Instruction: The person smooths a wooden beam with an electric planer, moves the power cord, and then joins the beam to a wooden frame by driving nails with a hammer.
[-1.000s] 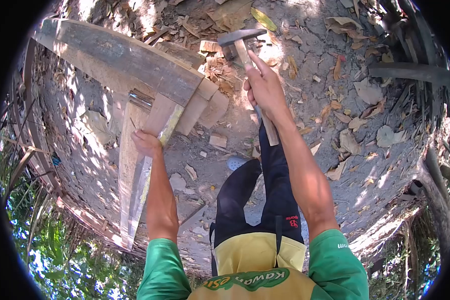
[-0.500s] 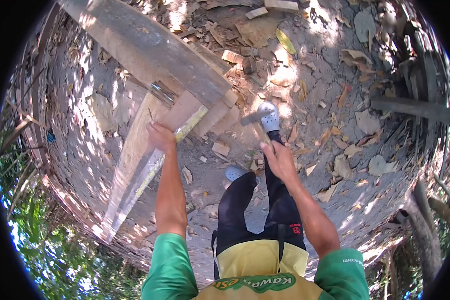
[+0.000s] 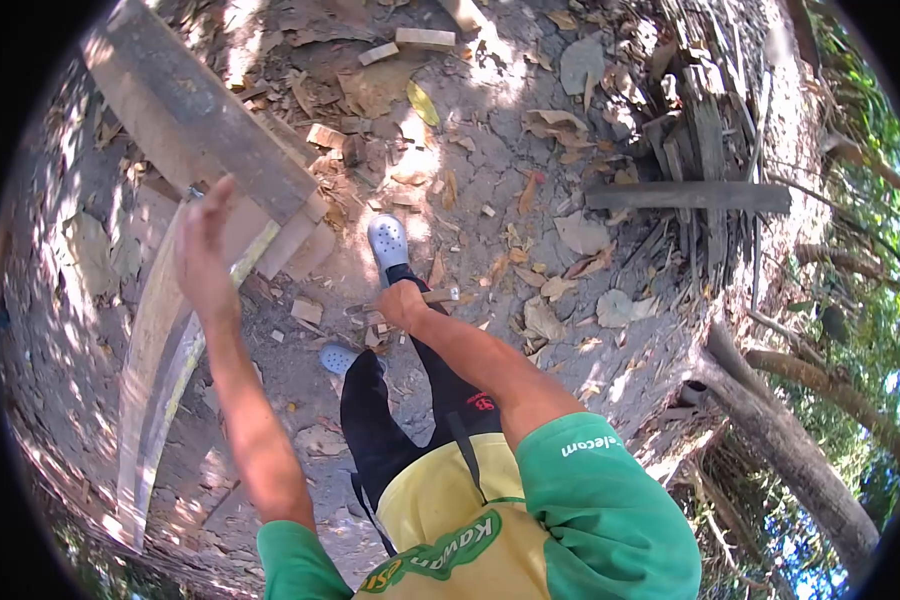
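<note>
My left hand (image 3: 207,255), slightly blurred, is over the boards with its fingers stretched out and nothing visible in it. A bit of shiny metal, part of the nail pile (image 3: 198,189), shows beside its fingers. Under and beside that hand lie a wide grey plank (image 3: 205,115) and a long pale board (image 3: 148,345), meeting at an angle. My right hand (image 3: 402,303) is closed around the hammer (image 3: 440,296) in front of my right leg. Part of the wooden handle sticks out to the right; the hammer's head cannot be made out.
Small wood offcuts (image 3: 425,39) and dry leaves lie on the ground. A dark plank (image 3: 688,196) rests across stacked sticks at the right. Further down on that side is a thick log (image 3: 795,455). My shoes (image 3: 388,243) stand near the boards.
The view has swung right, so the boards appear further left. My left hand has moved up towards the nails and opened. My right hand has turned the hammer and drawn closer to my leg.
</note>
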The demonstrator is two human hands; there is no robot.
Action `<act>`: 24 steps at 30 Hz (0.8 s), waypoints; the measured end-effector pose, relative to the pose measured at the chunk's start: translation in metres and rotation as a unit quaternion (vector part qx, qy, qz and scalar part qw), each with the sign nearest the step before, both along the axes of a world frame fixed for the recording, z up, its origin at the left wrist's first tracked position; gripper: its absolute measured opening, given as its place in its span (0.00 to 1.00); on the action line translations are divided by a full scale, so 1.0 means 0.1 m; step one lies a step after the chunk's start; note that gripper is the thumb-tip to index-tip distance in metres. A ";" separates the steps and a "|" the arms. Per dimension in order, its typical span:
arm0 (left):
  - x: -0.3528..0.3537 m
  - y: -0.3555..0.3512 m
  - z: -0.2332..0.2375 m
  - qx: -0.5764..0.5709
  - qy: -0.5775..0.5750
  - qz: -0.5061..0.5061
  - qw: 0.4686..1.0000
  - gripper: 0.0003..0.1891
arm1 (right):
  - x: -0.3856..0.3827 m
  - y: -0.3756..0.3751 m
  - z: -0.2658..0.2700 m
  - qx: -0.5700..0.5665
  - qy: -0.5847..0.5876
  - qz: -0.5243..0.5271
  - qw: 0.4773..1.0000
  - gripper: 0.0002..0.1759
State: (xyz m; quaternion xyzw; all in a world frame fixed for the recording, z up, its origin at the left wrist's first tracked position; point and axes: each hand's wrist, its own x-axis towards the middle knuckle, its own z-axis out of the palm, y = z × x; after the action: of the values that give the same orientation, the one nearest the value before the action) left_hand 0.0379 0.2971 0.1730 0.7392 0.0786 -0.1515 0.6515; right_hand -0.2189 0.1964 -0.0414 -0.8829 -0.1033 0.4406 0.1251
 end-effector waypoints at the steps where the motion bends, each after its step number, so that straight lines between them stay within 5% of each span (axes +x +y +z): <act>1: -0.03 -0.25 0.37 0.010 0.036 -0.082 0.996 0.18 | 0.00 0.01 -0.04 -0.010 0.008 -0.009 1.000 0.12; 3: -0.10 -0.59 0.71 -0.060 0.067 -0.289 0.953 0.20 | 0.02 0.07 -0.20 -0.017 0.017 0.003 1.000 0.12; 4: -0.56 -0.73 -0.18 -0.174 0.006 -0.334 0.926 0.20 | 0.09 0.10 -0.18 -0.017 0.027 0.035 0.999 0.12; 7: -1.86 -1.45 0.33 -0.370 -0.003 -0.550 0.749 0.19 | 0.31 0.14 -0.10 -0.034 0.017 0.116 0.993 0.12; 9: -1.82 -1.56 0.68 -0.368 0.147 -0.668 0.630 0.13 | 0.20 0.16 -0.17 -0.021 0.014 0.071 0.997 0.12; 12: -1.35 -1.28 0.33 -0.295 0.256 -0.452 0.802 0.19 | 0.19 0.08 -0.19 -0.014 0.034 0.067 0.997 0.12; 15: -1.12 -0.95 0.13 -0.330 0.316 -0.351 0.817 0.16 | 0.44 0.00 -0.22 -0.030 0.068 0.123 0.990 0.12; 18: -1.24 -0.83 0.47 -0.291 0.312 -0.362 0.829 0.16 | 0.65 0.00 -0.32 -0.048 0.077 0.109 0.990 0.12; 20: -1.27 -0.86 0.79 -0.222 0.254 -0.486 0.806 0.16 | 0.63 -0.04 -0.34 -0.077 0.032 0.011 0.996 0.13; 24: -1.33 -0.84 1.00 -0.193 0.144 -0.492 0.837 0.18 | 0.73 -0.13 -0.10 -0.075 0.099 -0.036 0.992 0.16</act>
State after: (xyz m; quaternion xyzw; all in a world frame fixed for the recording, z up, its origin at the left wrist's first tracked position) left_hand -0.0950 0.2127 0.2734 0.5095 -0.2335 -0.5687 0.6021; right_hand -0.1463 0.1832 -0.0519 -0.8447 -0.0255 0.5280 0.0835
